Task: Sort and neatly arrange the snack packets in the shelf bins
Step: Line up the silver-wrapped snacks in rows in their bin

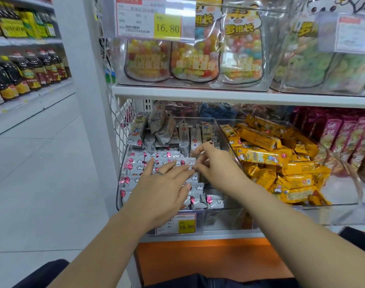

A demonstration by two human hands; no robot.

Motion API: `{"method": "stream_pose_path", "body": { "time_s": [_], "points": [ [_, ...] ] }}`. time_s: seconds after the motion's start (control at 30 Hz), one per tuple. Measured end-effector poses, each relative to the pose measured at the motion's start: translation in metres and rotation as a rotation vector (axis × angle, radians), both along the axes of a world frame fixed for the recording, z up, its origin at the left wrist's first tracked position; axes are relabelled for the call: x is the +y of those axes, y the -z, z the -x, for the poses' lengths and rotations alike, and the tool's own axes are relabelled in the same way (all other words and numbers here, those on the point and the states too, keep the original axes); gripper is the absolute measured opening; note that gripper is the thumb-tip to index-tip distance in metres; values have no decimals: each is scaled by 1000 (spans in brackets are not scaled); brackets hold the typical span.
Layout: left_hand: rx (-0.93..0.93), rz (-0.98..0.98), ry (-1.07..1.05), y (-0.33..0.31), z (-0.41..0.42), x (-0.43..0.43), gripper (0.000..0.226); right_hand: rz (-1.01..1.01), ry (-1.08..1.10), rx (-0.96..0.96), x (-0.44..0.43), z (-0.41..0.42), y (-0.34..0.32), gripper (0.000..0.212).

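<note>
Fingers (169, 166) of left hand (161, 190) flat on grey packets (136, 163), right hand (212, 163) seemingly pinching.

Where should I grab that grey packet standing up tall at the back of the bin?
Pinch the tall grey packet by its top crimped end, coming from above. It leans upright over the other grey packets, so its top sticks up free while its lower part is wedged among them. Both hands, left hand and right hand, are lower down, nearer the front.

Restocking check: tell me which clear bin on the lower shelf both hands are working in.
The left bin of grey-white balloon-print packets. Both the left hand and right hand are over it; the neighbouring bin holds yellow packets.
</note>
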State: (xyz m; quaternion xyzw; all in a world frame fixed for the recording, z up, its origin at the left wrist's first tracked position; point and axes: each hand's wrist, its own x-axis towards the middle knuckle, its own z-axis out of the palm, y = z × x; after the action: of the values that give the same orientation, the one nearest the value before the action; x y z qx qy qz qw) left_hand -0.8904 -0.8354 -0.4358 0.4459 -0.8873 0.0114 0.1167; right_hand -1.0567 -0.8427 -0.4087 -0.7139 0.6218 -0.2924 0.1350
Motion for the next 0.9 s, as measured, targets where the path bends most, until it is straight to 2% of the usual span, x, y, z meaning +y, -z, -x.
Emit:
{"method": "stream_pose_path", "body": {
  "time_s": [0.07,0.13,0.23,0.33,0.47,0.7,0.8,0.83,0.9],
  "points": [
    [0,0,-3,0,1,-1,73,113,47,52,-1,5,-5,16],
    [-6,0,-4,0,1,-1,72,248,77,201,-3,8,-9,24],
    [-17,-9,-7,-1,1,-1,71,239,79,517,-10,4,-9,32],
    [-22,-15,-11,0,1,-2,71,274,98,627,-20,-1,-11,19],
    [-7,-34,2,-1,1,-2,71,295,52,532,-26,3,-15,4],
    [-7,42,19,-5,0,3,68,396,-46,34,3,24,-32,8],
    [219,179,20,-13,5,11,49,496,-120,-8,31,32,-30,5],
    [353,154,-10,-17,6,14,43,518,-159,25,39,33,-27,1],
    [636,-28,-69,-27,9,20,37,555,-241,108,52,35,-22,10]
  ]
}}
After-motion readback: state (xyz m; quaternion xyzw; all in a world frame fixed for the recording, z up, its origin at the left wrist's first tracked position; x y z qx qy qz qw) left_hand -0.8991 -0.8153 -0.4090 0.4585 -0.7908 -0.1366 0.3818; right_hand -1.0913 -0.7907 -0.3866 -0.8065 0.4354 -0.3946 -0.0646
